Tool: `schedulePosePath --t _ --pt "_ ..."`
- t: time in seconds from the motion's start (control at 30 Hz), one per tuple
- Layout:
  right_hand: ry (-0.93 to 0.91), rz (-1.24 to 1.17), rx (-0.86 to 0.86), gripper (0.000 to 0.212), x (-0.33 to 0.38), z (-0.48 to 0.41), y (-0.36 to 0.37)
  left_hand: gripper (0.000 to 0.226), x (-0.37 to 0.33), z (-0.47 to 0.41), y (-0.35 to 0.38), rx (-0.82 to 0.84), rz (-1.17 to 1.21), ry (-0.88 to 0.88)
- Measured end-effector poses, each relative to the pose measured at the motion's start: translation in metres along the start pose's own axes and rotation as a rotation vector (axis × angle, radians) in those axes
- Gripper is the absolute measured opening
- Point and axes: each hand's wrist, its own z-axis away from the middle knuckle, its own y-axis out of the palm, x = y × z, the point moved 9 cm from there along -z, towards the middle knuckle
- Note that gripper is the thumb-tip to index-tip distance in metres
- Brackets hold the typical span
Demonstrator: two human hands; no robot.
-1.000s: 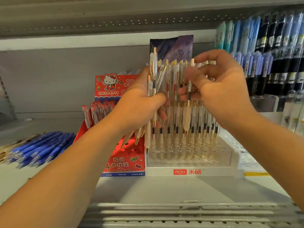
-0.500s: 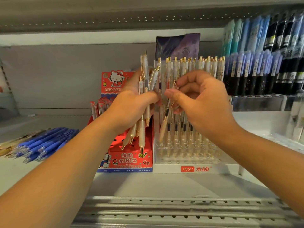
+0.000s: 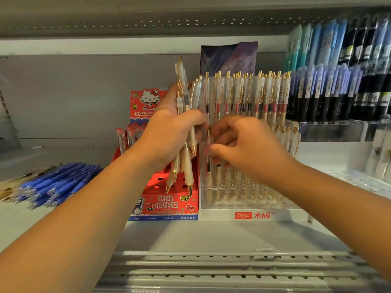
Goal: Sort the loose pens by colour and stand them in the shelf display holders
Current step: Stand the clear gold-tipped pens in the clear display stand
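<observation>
The right hand (image 3: 243,149) is pinching one clear pen (image 3: 208,163) with a gold tip between thumb and fingers, and the pen is standing straight up at the left end of the clear holder (image 3: 251,215), with its tip going down toward a hole in the front row. Half a second ago this pen was tilting and sitting higher in front of the holder, so now it is lined up and nearly in, which I think means one more pen is almost sorted. The left hand (image 3: 169,136) is closing tight around a bunch of clear pens (image 3: 186,144), just left of the holder, with their gold tips pointing down. A second ago both hands were higher, up by the tops of the standing pens; now they are lower, by the middle of the holder. Many pens are already standing in the back rows of the holder. Touching the holder on its left is the red box (image 3: 167,204) with a cat picture. Far left of the holder, blue pens (image 3: 55,185) are lying loose on the shelf (image 3: 190,235). Right of the holder, dark pens (image 3: 338,92) are hanging in rows.
</observation>
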Motion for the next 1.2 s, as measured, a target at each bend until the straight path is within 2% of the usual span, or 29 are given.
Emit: schedulePosePath --t 0.1,0.2,0.27,0.33,0.4,0.53,0.73,0.93,1.2 --pt "-0.012 0.033 -0.004 0.024 0.000 -0.001 -0.004 0.031 -0.001 0.002 0.002 0.038 -0.030 0.012" --pt "-0.075 0.194 -0.025 0.022 0.008 0.001 -0.009 0.035 0.001 0.003 0.007 0.078 -0.024 -0.002" --pt "-0.119 0.211 -0.062 0.020 0.015 0.003 -0.015 0.042 0.001 0.006 0.013 0.139 0.016 -0.022" --pt "-0.131 0.104 -0.122 0.021 0.018 0.006 -0.022 0.047 0.000 0.009 0.019 0.203 0.040 -0.032" --pt "-0.088 -0.119 -0.146 0.021 0.017 0.007 -0.028 0.050 -0.001 0.011 0.022 0.236 0.060 -0.048" --pt "-0.026 -0.456 -0.106 0.020 0.016 0.007 -0.031 0.045 -0.002 0.013 0.027 0.306 0.055 -0.066" --pt "0.003 -0.614 -0.028 0.036 0.011 0.007 -0.028 0.043 -0.002 0.018 0.037 0.392 0.085 -0.102" --pt "-0.014 -0.630 -0.067 0.024 0.010 0.007 -0.037 0.036 0.000 0.021 0.042 0.439 0.085 -0.140" --pt "0.047 -0.909 0.000 0.023 0.005 0.007 -0.032 0.025 0.000 0.021 0.043 0.430 0.158 -0.156"
